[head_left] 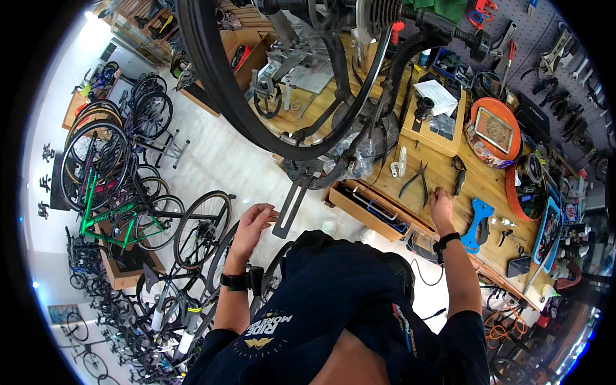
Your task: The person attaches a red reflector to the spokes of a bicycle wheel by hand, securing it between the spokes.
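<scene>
Black pliers lie near the right hand, whose grip I cannot tell; careless sweeping could knock them off the bench. The left hand hangs loosely spread.

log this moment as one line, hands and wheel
left hand: half-open, near slotted metal bar | right hand: by screwdriver, contact unclear | wheel: in stand | pliers: on bench
</scene>
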A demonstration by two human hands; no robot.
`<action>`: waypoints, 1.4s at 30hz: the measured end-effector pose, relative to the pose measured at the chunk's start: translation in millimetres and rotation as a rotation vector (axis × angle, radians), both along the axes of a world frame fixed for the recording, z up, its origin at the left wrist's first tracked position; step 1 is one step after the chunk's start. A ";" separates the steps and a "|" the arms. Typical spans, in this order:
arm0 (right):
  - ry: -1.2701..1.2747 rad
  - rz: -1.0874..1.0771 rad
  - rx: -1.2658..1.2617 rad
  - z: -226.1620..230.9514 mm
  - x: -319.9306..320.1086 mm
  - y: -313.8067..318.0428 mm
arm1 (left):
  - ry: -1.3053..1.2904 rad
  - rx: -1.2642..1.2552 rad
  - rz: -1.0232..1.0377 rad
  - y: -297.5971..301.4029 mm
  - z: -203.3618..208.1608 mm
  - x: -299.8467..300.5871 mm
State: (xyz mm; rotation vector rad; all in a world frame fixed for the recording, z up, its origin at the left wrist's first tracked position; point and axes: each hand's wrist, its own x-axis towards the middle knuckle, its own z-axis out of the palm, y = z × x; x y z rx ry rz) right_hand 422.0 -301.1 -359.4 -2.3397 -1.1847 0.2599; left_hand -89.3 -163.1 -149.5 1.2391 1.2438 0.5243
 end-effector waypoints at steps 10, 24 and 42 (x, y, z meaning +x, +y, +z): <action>0.211 -0.203 0.332 96.7 -39.8 28.5 | -0.069 0.145 -0.085 49.3 18.7 -8.2; 1.435 -0.138 0.610 257.5 -214.1 65.9 | -0.386 0.537 -0.384 146.9 47.9 67.5; 0.760 -0.120 0.495 261.6 -245.0 99.5 | -0.357 0.532 -0.636 160.4 58.3 83.6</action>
